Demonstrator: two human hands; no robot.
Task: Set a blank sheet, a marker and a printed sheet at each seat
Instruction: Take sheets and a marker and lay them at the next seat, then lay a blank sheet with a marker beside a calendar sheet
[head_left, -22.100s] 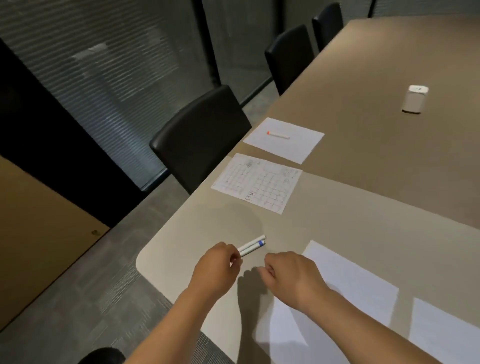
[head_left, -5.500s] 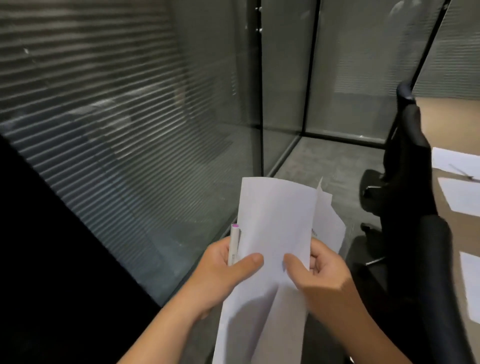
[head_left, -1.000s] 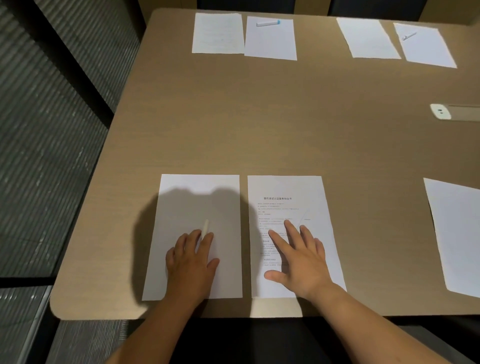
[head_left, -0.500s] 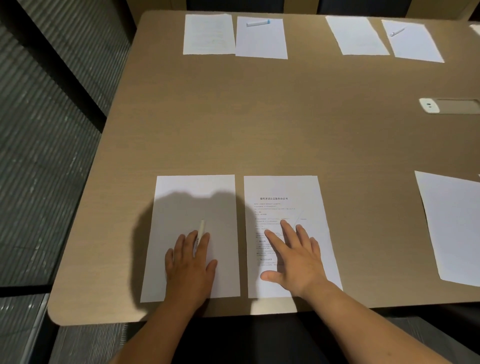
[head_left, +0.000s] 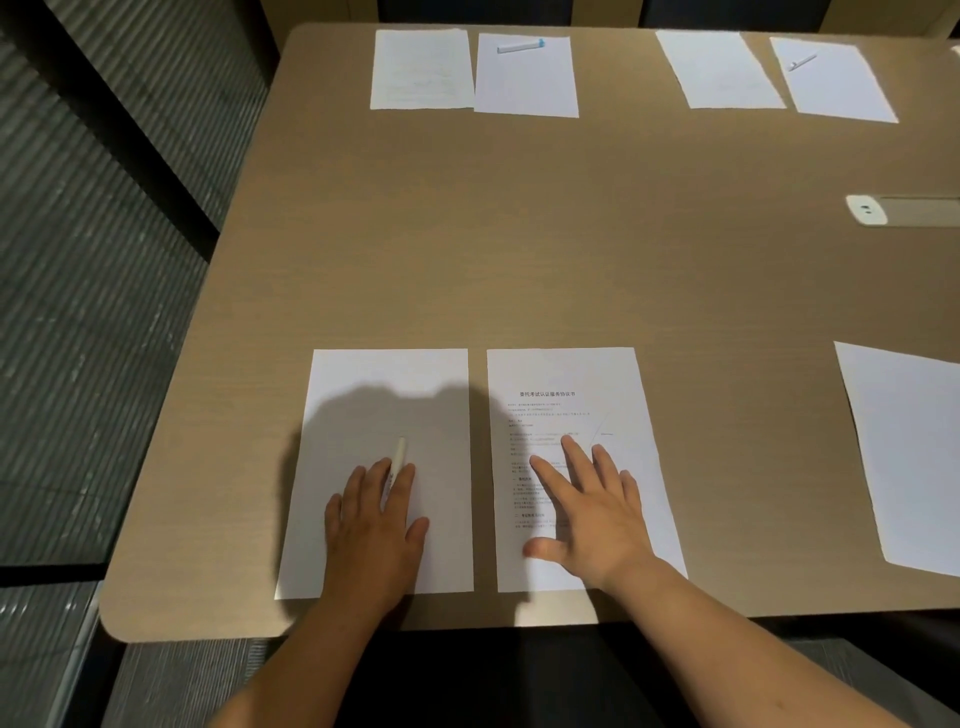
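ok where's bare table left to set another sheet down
Widest bare stretch: mid-table, between the near pair, blank sheet and printed sheet, and the far sheets. Also between printed sheet and right-edge sheet. Crowded under both hands.

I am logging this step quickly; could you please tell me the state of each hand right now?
Left hand: open, fingers flat on the marker and blank sheet.
Right hand: open, spread flat on the printed sheet.

Single head view, above near table edge, facing forward and down; left hand and right hand close below, far seats distant at top.
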